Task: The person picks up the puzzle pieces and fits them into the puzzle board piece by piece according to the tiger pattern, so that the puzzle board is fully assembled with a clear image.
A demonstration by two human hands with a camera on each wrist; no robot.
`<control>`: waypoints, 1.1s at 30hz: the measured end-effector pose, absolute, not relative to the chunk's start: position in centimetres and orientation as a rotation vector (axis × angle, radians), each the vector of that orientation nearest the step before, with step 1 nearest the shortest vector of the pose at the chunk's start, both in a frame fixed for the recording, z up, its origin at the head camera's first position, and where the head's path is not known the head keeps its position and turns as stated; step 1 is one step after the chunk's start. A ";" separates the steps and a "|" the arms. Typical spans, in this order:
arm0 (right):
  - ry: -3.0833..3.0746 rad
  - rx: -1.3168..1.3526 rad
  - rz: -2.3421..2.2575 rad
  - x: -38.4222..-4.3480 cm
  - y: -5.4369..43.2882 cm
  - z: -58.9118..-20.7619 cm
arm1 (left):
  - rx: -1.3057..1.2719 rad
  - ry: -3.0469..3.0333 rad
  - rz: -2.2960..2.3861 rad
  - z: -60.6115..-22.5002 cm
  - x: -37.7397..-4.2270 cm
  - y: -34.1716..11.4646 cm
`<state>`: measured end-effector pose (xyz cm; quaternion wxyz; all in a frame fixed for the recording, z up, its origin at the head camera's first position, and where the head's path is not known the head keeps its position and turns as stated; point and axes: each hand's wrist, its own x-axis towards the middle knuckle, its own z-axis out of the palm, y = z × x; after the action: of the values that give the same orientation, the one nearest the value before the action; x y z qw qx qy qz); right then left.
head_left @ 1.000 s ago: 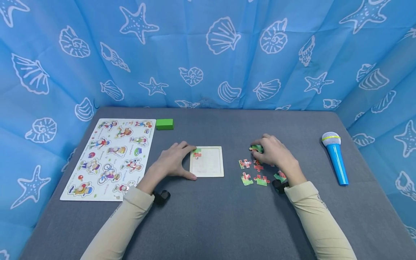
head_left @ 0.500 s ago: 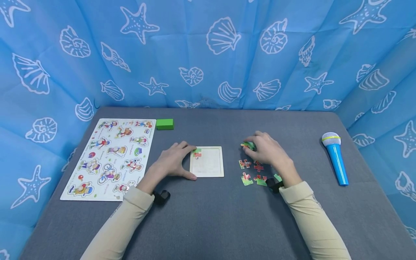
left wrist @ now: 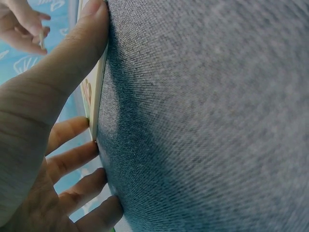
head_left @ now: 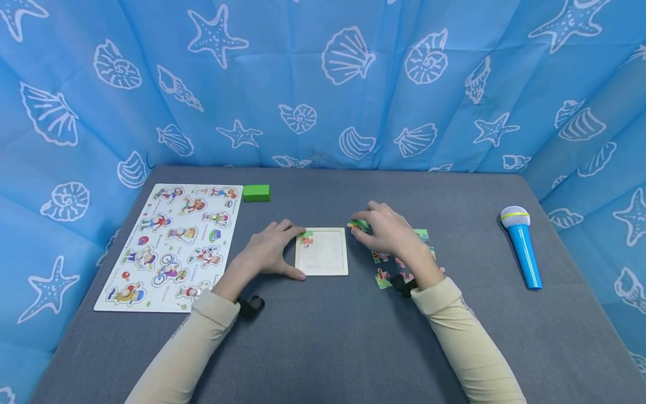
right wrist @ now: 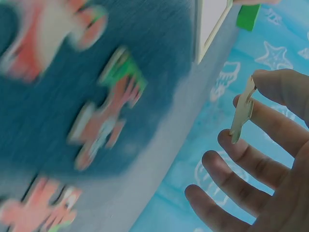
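A small square wooden puzzle tray (head_left: 325, 255) lies mid-table, with a green and red jigsaw piece (head_left: 307, 238) in its far left corner. My left hand (head_left: 270, 249) holds the tray by its left side, thumb at the near corner and index finger at the far corner. Just right of the tray's far right corner, my right hand (head_left: 388, 230) pinches a green jigsaw piece (right wrist: 243, 113) between thumb and fingers, seen edge-on in the right wrist view. More jigsaw pieces (head_left: 382, 279) lie under and around the right wrist, partly hidden by it.
A white picture board (head_left: 169, 249) with cartoon figures lies at the left. Behind its right corner sits a green block (head_left: 256, 193). On the far right is a blue toy microphone (head_left: 523, 247). A blue shell-patterned curtain (head_left: 323, 84) rises behind the grey table (head_left: 323, 342).
My right hand has carried the green jigsaw piece leftward from the loose pieces to beside the tray, uncovering pieces on the right. The left hand and tray have stayed in place.
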<state>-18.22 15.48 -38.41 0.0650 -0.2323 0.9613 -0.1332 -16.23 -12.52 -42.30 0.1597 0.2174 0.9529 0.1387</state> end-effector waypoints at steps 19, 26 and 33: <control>2.834 -0.841 -0.333 -18.3 9.4 -39.7 | 0.639 2.732 0.397 -42.3 -16.2 -12.7; 2.826 -0.801 -0.294 -18.3 8.2 -40.2 | 0.646 2.737 0.398 -42.4 -16.3 -12.7; 2.831 -0.755 -0.257 -18.3 7.4 -40.7 | 0.652 2.740 0.394 -42.3 -16.2 -12.7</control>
<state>-18.35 7.36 -40.72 0.1001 -0.2553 0.9577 -0.0870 -16.16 -12.74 -42.30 0.1482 0.2267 0.9528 0.1369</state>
